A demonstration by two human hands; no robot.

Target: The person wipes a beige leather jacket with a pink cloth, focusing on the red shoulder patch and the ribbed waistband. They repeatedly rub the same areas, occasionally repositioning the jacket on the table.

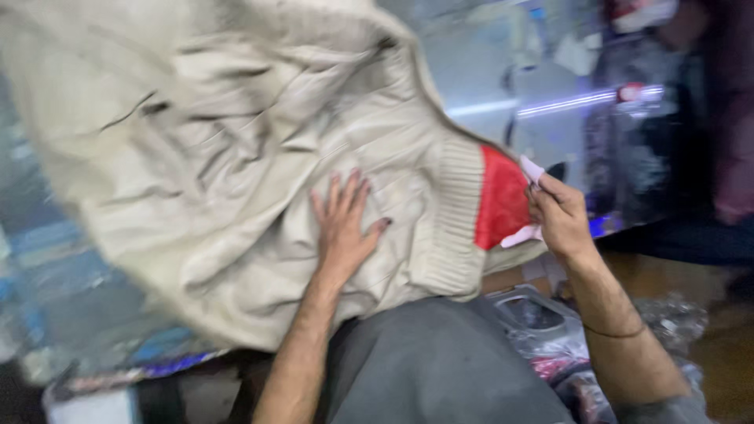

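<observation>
Cream ribbed knit garment (212, 165) with a red cuff lay spread over a glossy table (71, 259) and the person's lap; the left hand (344, 228) pressed flat on it, fingers splayed wide; the right hand (559, 216) pinched a small pink tag (531, 169) at the red cuff (501, 200).

Our left hand (345, 228) on the sweater (236, 157), right hand (561, 216) at its three o'clock, plastic packets (550, 330) at five.

One cream garment (236, 157), two hands (343, 224), one pink tag (532, 169).
</observation>
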